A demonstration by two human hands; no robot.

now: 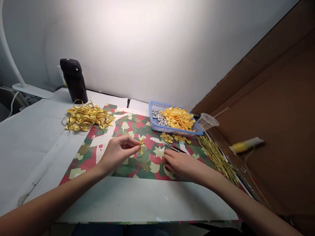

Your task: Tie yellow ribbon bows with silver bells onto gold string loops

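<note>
My left hand [120, 149] pinches a small yellow ribbon bow with a looped gold cord [145, 151] between thumb and fingertips, above the patterned sheet [146, 165]. To its right, my right hand [176, 160] rests low over the same sheet with its fingers curled in; whatever they hold, if anything, is hidden. Just beyond its knuckles lies a dark and red slim tool [177, 148], its kind unclear. Several loose yellow ribbon bows [167, 137] lie between that tool and a blue plastic basket [154, 126].
The basket holds yellow bows [178, 118] and silver beads [161, 117]. A heap of looped yellow bows [86, 116] lies at left by a black cylindrical object [73, 80]. At right are gold-green cord pieces [218, 159], a clear plastic cup [208, 121] and a cardboard wall [278, 98].
</note>
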